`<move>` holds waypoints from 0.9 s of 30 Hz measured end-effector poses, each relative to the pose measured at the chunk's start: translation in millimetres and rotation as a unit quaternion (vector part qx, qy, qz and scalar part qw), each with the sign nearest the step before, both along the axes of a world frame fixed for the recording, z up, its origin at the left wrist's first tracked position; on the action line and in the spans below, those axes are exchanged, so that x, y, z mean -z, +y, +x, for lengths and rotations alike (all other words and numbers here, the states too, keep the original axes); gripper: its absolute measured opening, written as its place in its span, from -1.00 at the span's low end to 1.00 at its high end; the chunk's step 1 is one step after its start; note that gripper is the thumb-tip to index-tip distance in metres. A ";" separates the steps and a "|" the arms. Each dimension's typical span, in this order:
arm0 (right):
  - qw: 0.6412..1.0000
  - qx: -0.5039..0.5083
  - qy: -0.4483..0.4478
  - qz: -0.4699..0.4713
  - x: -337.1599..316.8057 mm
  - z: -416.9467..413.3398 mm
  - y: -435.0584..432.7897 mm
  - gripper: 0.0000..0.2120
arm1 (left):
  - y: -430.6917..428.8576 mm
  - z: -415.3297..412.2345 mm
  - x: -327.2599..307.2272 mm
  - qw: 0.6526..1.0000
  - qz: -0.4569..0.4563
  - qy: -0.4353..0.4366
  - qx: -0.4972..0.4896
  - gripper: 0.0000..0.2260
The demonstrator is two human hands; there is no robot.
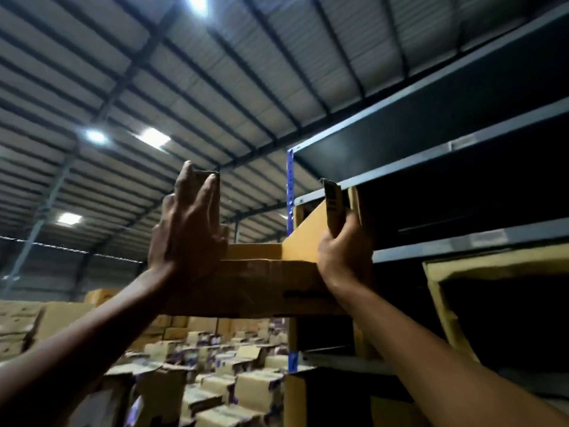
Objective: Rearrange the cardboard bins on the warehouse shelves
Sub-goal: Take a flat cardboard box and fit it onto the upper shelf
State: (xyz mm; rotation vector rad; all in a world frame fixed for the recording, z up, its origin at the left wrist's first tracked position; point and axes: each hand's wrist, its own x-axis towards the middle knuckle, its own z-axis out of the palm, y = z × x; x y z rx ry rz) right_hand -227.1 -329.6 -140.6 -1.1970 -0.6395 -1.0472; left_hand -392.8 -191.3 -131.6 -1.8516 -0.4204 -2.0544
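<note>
Up at the shelf's (462,241) left end, just beside the blue upright (290,192), the cardboard bin (255,282) is held aloft, the left hand (187,235) pressing straight, slightly spread fingers flat against its left wall, the right hand (345,254) curling its fingers round the right wall.

Open-front cardboard bin (246,282) raised at shelf (462,241) edge, tilted.

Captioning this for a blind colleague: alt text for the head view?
A person holds a cardboard bin up at a metal shelf: left hand flat against its left wall, right hand gripping its right wall. Cartons lie below.
</note>
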 end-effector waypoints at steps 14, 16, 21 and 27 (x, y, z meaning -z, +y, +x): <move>0.982 0.064 -0.124 0.130 -71.9 -22.0 -63.3 -0.65 | -47.5 -8.7 -68.7 0.989 0.109 -0.095 0.030 -0.30; 0.977 0.089 -0.136 0.137 -74.7 -22.9 -77.1 -0.65 | -50.5 -0.7 -74.4 0.987 0.118 -0.103 0.040 -0.31; 0.963 0.166 -0.166 0.131 -75.2 -19.8 -116.9 -0.62 | -69.2 29.4 -82.8 0.973 0.138 -0.146 0.110 -0.37; 0.956 0.216 -0.163 0.114 -75.4 -15.2 -162.8 -0.61 | -107.2 45.0 -90.7 0.962 0.150 -0.145 0.178 -0.36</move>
